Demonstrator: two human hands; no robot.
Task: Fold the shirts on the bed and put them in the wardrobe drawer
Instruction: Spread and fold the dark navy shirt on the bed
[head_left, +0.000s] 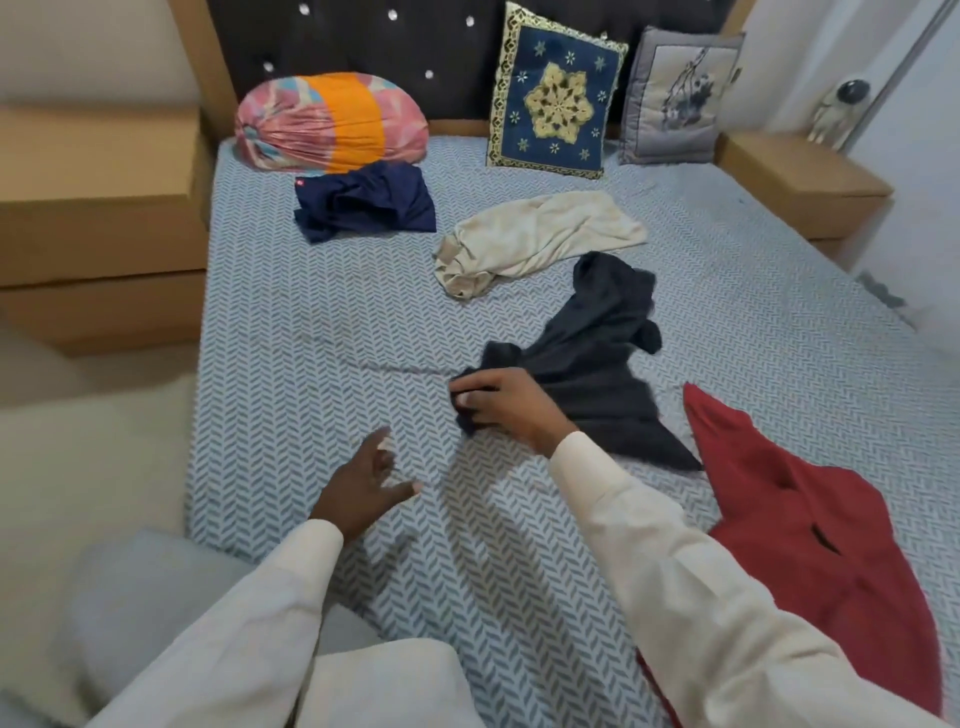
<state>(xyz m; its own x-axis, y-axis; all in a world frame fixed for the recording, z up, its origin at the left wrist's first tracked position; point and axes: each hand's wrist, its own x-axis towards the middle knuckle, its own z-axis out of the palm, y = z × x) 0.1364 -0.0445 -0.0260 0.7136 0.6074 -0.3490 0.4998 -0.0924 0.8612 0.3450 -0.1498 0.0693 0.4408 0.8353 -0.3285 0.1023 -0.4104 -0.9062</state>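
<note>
Nearest, at the right edge of the bed (311, 322), a red shirt (810, 519) lies spread and unfolded. Two arms in pale sleeves reach forward over the patterned bedspread. The left hand (371, 483) is low over bare bedspread, fingers (400, 488) spread wide and holding nothing. Just beyond it, the right hand (498, 410) has its fingers (467, 387) curled around the near corner of a crumpled dark grey shirt (587, 358). Farther back a cream shirt (535, 236) lies bunched, and beyond that a navy shirt (363, 200) sits in a heap near the cushions at the headboard.

This looks like the very start: the first shirt is being taken up and none is folded. Next, the free left hand likely needs to catch another edge so the dark shirt can be pulled flat in the bare patch. No wardrobe drawer is in view.
</note>
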